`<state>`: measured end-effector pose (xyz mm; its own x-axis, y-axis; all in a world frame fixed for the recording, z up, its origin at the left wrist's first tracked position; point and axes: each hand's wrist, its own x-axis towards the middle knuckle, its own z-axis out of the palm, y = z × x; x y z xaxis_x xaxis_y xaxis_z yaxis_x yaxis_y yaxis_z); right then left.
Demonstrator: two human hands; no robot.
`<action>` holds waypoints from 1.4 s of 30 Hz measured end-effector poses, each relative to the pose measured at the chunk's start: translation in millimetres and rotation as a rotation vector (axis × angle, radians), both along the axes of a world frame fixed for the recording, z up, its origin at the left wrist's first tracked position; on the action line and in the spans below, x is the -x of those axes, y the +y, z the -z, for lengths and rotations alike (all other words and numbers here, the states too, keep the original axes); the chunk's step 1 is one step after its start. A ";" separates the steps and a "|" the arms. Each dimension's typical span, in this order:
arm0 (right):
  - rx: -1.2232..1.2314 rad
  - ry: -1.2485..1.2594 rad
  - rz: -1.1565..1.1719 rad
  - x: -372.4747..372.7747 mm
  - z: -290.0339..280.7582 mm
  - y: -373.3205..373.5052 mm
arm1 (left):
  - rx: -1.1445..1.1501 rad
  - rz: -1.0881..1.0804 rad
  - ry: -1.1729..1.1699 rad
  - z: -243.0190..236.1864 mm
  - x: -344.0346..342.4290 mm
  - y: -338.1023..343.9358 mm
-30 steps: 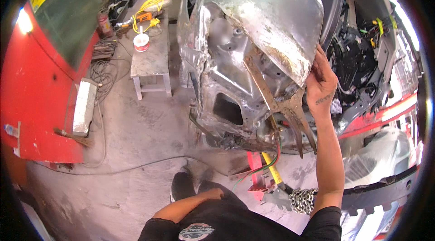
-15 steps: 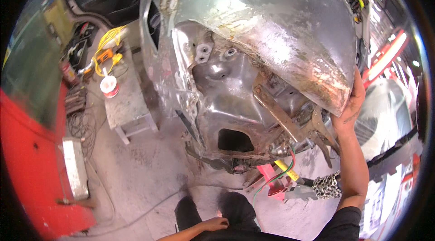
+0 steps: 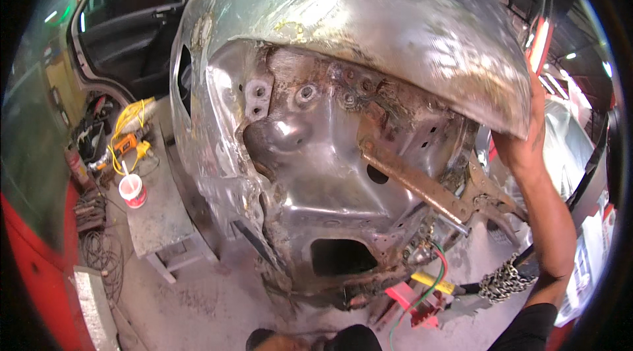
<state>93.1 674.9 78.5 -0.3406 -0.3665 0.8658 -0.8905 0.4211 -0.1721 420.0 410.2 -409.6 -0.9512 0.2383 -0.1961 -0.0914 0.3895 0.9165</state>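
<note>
A bare-metal car body panel (image 3: 395, 34) arches over the exposed inner bodywork (image 3: 330, 173), its surface scuffed and patchy. At its right lower corner my right hand (image 3: 521, 143) grips the edge, the fingers partly hidden behind the metal. A rusty metal arm (image 3: 422, 183) slants down to the right below the panel, beside a forked rusty bracket (image 3: 491, 196). Of my left hand (image 3: 289, 342) only a small part shows at the bottom edge, close to my legs; its fingers cannot be made out.
To the left stands a worn bench (image 3: 155, 219) with a red-and-white tub (image 3: 132, 191), a yellow cable (image 3: 132, 120) and an orange tool (image 3: 122, 145). A chain (image 3: 504, 278), a yellow bar (image 3: 432, 283) and a red metal stand (image 3: 412, 301) are at lower right. Behind, a car door (image 3: 132, 28) hangs open.
My view has tilted up and come nearer, so the bodywork looks larger and lower. My right hand stays at the panel's corner. My left hand has mostly dropped out of view.
</note>
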 end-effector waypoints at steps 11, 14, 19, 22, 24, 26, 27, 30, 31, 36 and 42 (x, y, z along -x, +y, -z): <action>-0.147 -0.235 -0.373 -33.3 -34.0 -24.6 | 0.613 -0.498 1.892 -272.5 156.6 -72.3; -0.095 -0.184 -0.295 -42.1 -19.4 -19.4 | 0.647 -0.464 1.903 -273.7 188.4 -65.9; -0.124 -0.109 -0.009 -63.0 -9.1 -29.7 | 0.805 -0.392 1.802 -262.3 186.4 -73.5; -0.097 -0.100 0.181 -84.4 7.0 -46.8 | 0.761 -0.371 1.797 -261.2 180.0 -76.8; -0.059 -0.070 0.231 -84.5 16.8 -49.1 | 0.777 -0.354 1.785 -259.3 175.2 -73.6; -0.012 -0.046 0.262 -83.1 21.2 -47.8 | 0.779 -0.326 1.780 -263.4 172.6 -69.0; 0.006 -0.038 0.271 -81.0 23.8 -48.9 | 0.767 -0.322 1.780 -264.1 172.5 -69.1; 0.047 -0.018 0.285 -72.7 26.8 -59.3 | 0.743 -0.321 1.783 -268.7 175.9 -70.5; 0.054 -0.013 0.283 -71.1 26.5 -64.4 | 0.729 -0.328 1.789 -269.0 177.6 -71.5; 0.086 0.023 0.267 -67.2 22.0 -79.4 | 0.707 -0.404 1.903 -265.8 192.1 -75.1; 0.094 0.043 0.247 -63.9 21.0 -82.8 | 0.638 -0.452 1.939 -255.6 204.2 -71.9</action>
<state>157.1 592.1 57.4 -0.3723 -0.1936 0.9077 -0.7698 0.6107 -0.1855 215.8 338.3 -154.0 0.0559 0.3022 0.9516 0.4419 0.8472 -0.2950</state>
